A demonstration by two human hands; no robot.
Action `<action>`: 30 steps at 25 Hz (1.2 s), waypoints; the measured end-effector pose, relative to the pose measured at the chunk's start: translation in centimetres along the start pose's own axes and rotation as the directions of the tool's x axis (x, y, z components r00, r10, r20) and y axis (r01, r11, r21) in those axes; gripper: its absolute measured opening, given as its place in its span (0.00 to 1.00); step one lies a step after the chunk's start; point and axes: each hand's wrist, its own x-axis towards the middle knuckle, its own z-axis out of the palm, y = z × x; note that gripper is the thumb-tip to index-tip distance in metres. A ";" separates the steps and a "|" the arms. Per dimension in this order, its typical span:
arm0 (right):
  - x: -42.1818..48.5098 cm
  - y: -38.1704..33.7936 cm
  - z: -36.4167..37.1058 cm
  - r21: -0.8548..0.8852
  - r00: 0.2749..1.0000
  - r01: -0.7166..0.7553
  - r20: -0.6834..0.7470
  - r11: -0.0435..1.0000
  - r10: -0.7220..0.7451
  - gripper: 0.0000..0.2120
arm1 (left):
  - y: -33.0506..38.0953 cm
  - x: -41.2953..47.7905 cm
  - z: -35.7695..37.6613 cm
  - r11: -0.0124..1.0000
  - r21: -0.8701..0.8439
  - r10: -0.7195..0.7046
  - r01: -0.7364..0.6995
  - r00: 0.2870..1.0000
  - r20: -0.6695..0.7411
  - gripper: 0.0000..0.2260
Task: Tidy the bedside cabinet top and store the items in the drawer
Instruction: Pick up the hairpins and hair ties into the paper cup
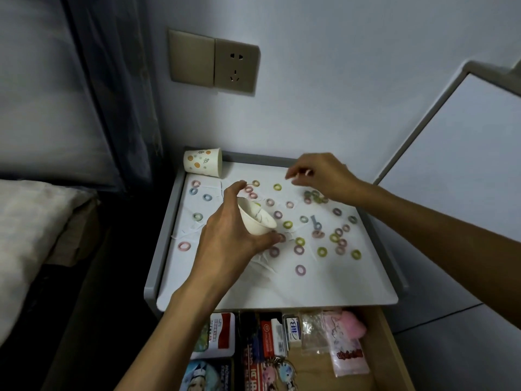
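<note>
My left hand (228, 235) grips a white paper cup (255, 218), tilted with its mouth facing right, above the white cabinet top (253, 289). Several small coloured hair rings (298, 249) and thin white sticks lie scattered over the top. My right hand (321, 176) hovers over the back right of the top and pinches a thin white stick (306, 174) between thumb and fingers. A second, patterned paper cup (203, 161) lies on its side at the back left corner. The wooden drawer (392, 359) below is pulled out.
The drawer holds boxes, a red and white tin (221, 331), keychains (279, 373) and plastic bags (344, 348). A wall socket (236, 68) is on the wall above. A bed with a pillow (31, 235) stands to the left, a white panel (465, 165) to the right.
</note>
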 end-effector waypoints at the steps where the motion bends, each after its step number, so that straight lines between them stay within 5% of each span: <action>1: 0.3 2.5 1.1 -0.135 0.993 -0.083 0.069 0.987 0.093 0.10 | 0.0 0.0 -0.1 1.000 -0.006 0.001 -0.001 1.000 0.003 0.44; 5: 0.5 8.0 5.8 -0.249 0.959 -0.157 0.193 0.956 0.208 0.15 | -0.4 0.3 -0.1 0.999 -0.035 0.003 -0.004 1.000 -0.017 0.43; 13: -0.3 8.3 6.2 -0.284 0.956 -0.072 0.255 0.956 0.148 0.02 | -0.5 0.6 0.0 0.995 -0.092 0.037 -0.049 0.991 -0.128 0.42; 20: -2.2 8.4 7.0 -0.424 0.971 0.072 0.237 0.903 0.034 0.10 | -0.5 0.9 -1.0 0.882 -0.469 -0.140 -0.037 0.931 -0.336 0.37; 24: -1.9 7.8 6.9 -0.348 0.964 -0.017 0.243 0.937 0.108 0.08 | -0.9 1.0 -1.3 0.889 -0.457 -0.157 -0.019 0.925 -0.345 0.36; 30: 1.1 4.2 7.6 -0.018 0.954 -0.299 -0.025 0.954 0.298 0.06 | -1.1 1.0 -1.7 0.912 -0.410 -0.150 -0.011 0.921 -0.359 0.36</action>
